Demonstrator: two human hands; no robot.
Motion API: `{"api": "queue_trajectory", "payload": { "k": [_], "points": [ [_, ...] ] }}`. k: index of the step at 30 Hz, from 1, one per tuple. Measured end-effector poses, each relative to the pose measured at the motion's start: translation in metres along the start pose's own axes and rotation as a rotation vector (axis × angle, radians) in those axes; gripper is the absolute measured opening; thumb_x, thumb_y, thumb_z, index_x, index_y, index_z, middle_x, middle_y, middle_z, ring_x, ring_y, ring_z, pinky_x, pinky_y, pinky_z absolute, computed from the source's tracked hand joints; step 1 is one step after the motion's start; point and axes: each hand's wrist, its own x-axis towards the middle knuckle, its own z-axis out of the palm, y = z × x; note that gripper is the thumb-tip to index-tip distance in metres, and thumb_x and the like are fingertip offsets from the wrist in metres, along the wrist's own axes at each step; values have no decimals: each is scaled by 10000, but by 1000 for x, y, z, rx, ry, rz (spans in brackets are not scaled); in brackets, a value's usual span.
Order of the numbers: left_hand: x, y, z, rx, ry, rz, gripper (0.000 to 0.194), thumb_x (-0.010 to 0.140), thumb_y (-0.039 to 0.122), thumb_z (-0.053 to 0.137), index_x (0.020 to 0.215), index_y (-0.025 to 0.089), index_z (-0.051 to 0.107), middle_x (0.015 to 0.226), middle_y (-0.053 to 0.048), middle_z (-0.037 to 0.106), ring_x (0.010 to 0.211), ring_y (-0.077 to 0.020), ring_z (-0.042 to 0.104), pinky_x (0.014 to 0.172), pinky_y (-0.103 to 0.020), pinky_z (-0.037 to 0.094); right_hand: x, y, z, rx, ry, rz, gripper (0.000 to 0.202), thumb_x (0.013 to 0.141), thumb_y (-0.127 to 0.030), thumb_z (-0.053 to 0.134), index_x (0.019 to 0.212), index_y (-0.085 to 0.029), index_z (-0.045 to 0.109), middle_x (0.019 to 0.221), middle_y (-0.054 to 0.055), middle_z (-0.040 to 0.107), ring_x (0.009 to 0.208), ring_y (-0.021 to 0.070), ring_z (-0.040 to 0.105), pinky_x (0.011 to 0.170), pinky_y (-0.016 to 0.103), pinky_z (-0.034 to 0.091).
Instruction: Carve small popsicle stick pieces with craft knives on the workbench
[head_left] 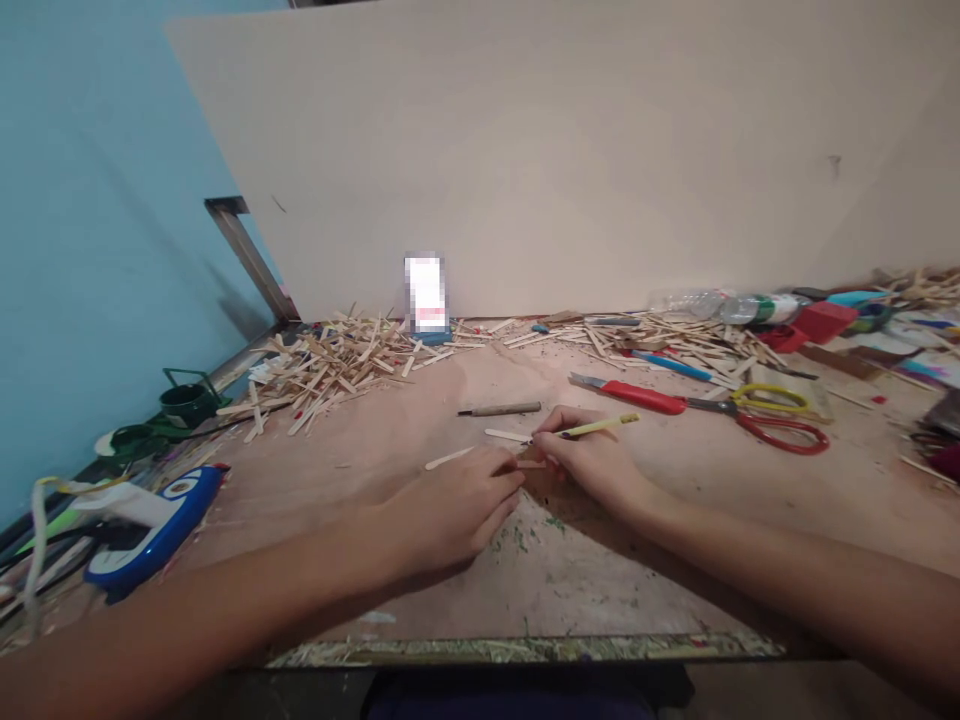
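My right hand (574, 450) grips a yellow pencil (600, 427), with its tip pointing down and left toward the work surface. My left hand (469, 505) lies just to the left, its fingers bent and pressed together over a wooden craft stick (532, 464), whose end shows between the two hands. Another craft stick (448, 458) pokes out beyond the left hand's knuckles. One more stick (508, 435) lies near the pencil tip. Behind the hands lies a thin carving tool (502, 409) with a wooden handle. The left fingertips are partly hidden.
Craft sticks are heaped (337, 360) at the back left. A lit phone (426, 290) leans against the pale board. To the right lie a red cutter (643, 396) and scissors (780, 432). A blue power strip (161, 535) with cables sits at left; plastic bottles (761, 307) lie back right.
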Motion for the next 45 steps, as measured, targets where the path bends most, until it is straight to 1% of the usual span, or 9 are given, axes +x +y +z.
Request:
{"api": "queue_trajectory", "payload": {
  "k": [6,11,19,22,28,33,40,42,45],
  "points": [
    [-17,-7,0,-107,21,-58,268,1055,135,506,1114,181,763,1128,-84,709,1035,-206,689,938,-326,555,-3,-5,1,-60,3,-23,106,694,-196,647,600,-230,613,540,-24,577,527,151,509,502,270,379],
    [-21,-18,9,-57,73,-38,265,1002,73,512,1043,171,755,1090,-90,720,1008,-217,682,891,-329,547,-9,-6,4,-123,-15,-63,125,724,-212,656,608,-249,625,566,-12,607,556,163,529,523,278,395],
    [-18,-25,2,-177,127,-99,232,1021,136,560,955,172,780,939,-49,731,884,-182,694,801,-293,509,-19,-9,11,-191,-72,-10,104,699,-245,659,602,-221,636,549,-2,623,531,149,554,513,266,398],
    [-19,-28,3,-149,122,-101,236,1014,149,566,948,181,790,907,-40,728,848,-176,688,766,-287,492,-18,-6,11,-175,-103,17,101,696,-242,665,603,-225,629,518,-8,608,485,141,526,477,265,380],
    [-22,-28,1,-68,128,-120,278,1009,173,543,911,176,803,899,-53,747,833,-202,694,756,-322,479,-17,-1,12,-171,-115,-1,114,710,-237,691,611,-213,640,546,0,639,502,134,551,500,255,420],
    [-20,-28,1,-183,203,-148,246,997,173,593,905,200,820,884,-29,763,802,-179,697,736,-299,473,-16,-4,11,-179,-141,-5,121,731,-242,693,621,-211,653,520,-10,629,471,126,544,468,245,400],
    [-19,-31,-4,-334,218,-198,206,961,133,645,955,198,840,924,-4,812,828,-151,735,756,-268,496,-15,-4,12,-230,-146,-42,124,764,-218,708,643,-208,679,546,-2,659,491,132,580,487,246,430],
    [-20,-32,-6,-327,245,-211,205,956,130,648,953,195,842,923,-5,813,826,-151,734,751,-266,495,-14,-3,12,-222,-150,-6,129,770,-217,715,647,-207,676,547,1,665,485,135,589,490,248,447],
    [-20,-34,-5,-275,225,-150,208,980,158,638,952,199,840,898,-11,797,795,-154,713,732,-278,482,-13,-1,12,-204,-163,7,146,763,-210,725,629,-208,668,546,-1,670,467,124,575,474,240,444]
  ]
}}
